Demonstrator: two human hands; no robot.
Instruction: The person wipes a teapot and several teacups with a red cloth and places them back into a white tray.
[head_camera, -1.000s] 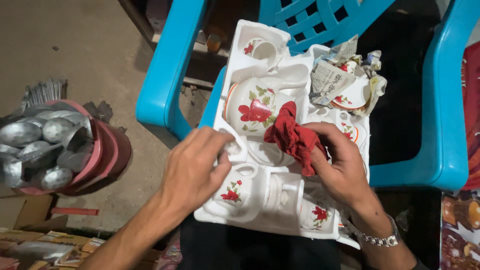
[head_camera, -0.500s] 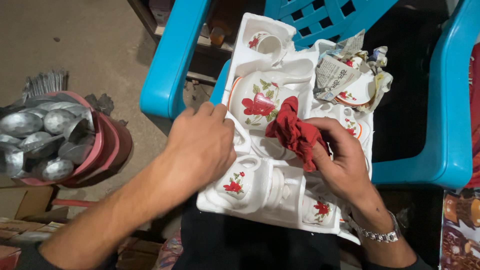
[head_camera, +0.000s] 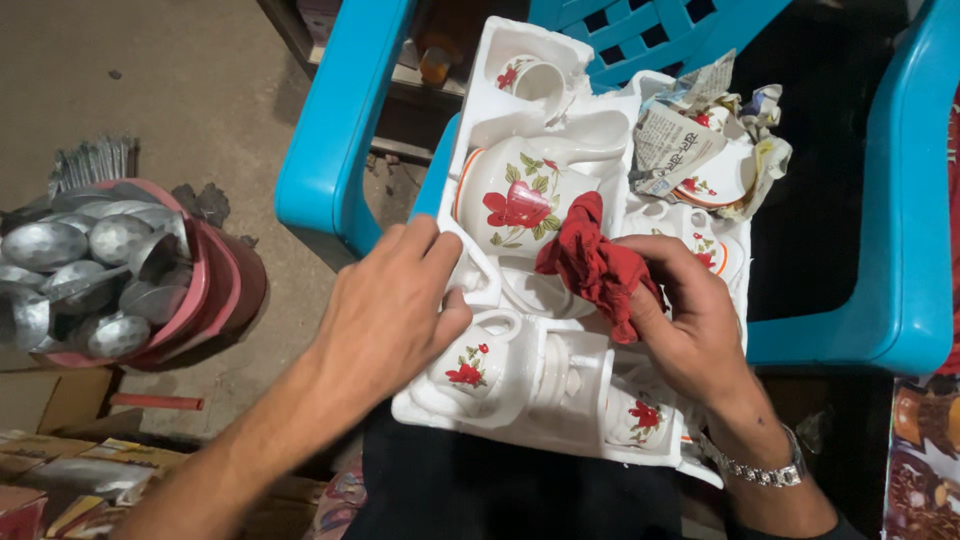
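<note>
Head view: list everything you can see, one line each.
foam tray: one, white, on the chair seat
teapot: one, white with red flowers, in the tray
cups: several, white, floral, in tray pockets
newspaper wrap: one bundle, tray's far corner
chair: one, blue plastic
ladles: many, silver, in a pink basin, on the floor
cloth: one, red, in right hand
left hand: on tray edge
right hand: grip on cloth
</note>
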